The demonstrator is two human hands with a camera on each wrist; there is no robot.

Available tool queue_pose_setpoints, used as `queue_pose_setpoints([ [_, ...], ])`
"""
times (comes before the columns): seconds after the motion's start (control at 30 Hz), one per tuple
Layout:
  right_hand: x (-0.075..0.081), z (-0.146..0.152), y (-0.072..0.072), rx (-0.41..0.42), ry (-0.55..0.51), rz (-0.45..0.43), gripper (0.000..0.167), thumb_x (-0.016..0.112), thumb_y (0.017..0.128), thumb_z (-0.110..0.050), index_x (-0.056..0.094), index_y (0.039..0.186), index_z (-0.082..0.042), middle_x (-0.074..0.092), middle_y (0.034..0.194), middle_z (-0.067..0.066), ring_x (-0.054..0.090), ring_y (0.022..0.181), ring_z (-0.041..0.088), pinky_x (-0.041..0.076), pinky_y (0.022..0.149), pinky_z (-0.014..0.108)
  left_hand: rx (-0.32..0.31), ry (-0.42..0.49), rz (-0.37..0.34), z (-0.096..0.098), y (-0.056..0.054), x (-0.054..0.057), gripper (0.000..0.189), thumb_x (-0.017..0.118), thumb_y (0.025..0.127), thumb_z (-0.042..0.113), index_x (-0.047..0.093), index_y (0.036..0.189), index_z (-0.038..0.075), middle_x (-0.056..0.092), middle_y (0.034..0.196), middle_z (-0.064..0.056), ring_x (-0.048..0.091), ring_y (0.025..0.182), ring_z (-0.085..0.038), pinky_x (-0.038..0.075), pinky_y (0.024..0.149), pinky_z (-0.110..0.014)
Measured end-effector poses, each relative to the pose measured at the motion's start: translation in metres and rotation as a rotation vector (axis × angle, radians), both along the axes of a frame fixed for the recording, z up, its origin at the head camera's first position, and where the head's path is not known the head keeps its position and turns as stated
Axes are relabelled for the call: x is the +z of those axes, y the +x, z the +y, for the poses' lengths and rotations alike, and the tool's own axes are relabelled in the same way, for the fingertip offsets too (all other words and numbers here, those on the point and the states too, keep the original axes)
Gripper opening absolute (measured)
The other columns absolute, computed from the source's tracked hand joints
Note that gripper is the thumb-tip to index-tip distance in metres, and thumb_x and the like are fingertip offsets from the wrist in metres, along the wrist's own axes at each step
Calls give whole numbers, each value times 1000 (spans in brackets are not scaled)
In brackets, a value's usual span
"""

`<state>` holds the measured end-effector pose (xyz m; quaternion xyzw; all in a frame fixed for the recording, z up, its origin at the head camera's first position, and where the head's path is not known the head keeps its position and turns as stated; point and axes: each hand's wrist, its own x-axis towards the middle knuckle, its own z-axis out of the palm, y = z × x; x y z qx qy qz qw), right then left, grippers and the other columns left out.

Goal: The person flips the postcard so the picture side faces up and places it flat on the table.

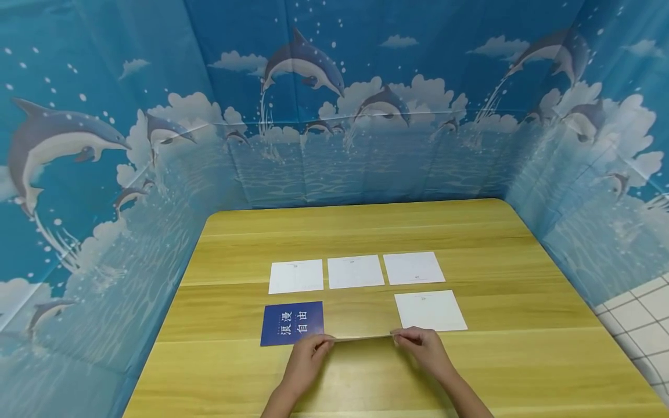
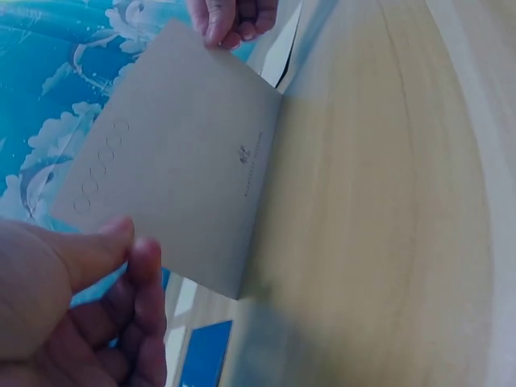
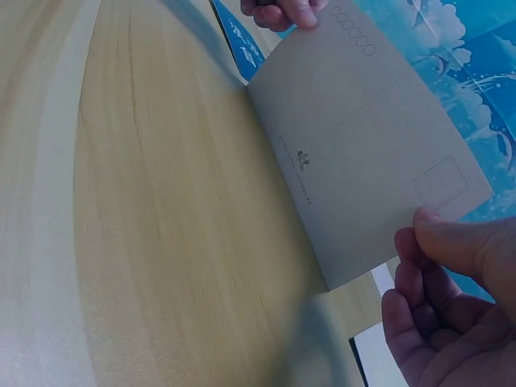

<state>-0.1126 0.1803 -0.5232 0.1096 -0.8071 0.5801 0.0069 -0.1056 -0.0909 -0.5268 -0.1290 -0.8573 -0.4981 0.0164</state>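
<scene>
A postcard (image 1: 362,338) stands on edge between both hands, seen nearly edge-on in the head view. My left hand (image 1: 307,361) pinches its left end between thumb and fingers, while the right hand (image 1: 425,352) pinches the right end. In the left wrist view the postcard (image 2: 177,145) shows a pale back with a row of small printed circles. A stamp box and a dividing line appear on the postcard (image 3: 363,145) in the right wrist view. Its lower edge is at or just above the tabletop; I cannot tell which. Beyond my left hand lies a blue card (image 1: 292,323) with white characters.
Three white cards lie in a back row: left (image 1: 296,277), middle (image 1: 356,272) and right (image 1: 413,268). Another white card (image 1: 431,310) lies just beyond the right hand. The wooden table (image 1: 496,261) meets a dolphin-print curtain (image 1: 334,157) at its back and sides.
</scene>
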Motion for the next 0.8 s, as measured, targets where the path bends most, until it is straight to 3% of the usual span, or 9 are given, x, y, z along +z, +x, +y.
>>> queue_pose_setpoints([
  [0.13,2,0,3,-4,15,-66,14,63,82,4,67,93,11,66,90,20,64,78,12,51,68,26,-51,132,-54,-2,2,-5,16,57,89,8,69,97,0,65,78,-9,60,71,-16,49,66,-25],
  [0.23,4,0,5,9,8,-99,15,61,83,6,65,95,13,66,92,21,64,80,17,51,69,27,-82,159,-45,-4,3,-9,15,57,89,6,69,97,0,66,78,-9,61,72,-17,49,67,-25],
  [0.4,4,-1,9,-1,-2,-135,17,60,81,9,64,97,14,64,96,24,64,83,22,51,71,26,-129,94,-37,-9,2,-12,16,57,89,6,70,98,3,68,86,-6,61,76,-13,49,69,-25],
  [0.57,2,-2,14,-23,47,-139,16,63,79,9,67,94,11,64,95,22,62,80,12,50,68,22,-182,-9,-49,-15,2,-14,17,60,87,7,71,100,6,66,93,1,58,87,-9,47,76,-27],
  [0.8,-1,-2,18,-19,55,-140,16,63,80,9,68,94,9,65,93,19,61,79,11,50,68,22,-243,-21,-46,-19,2,-12,21,58,85,0,70,101,4,65,96,0,57,89,-10,46,78,-28],
])
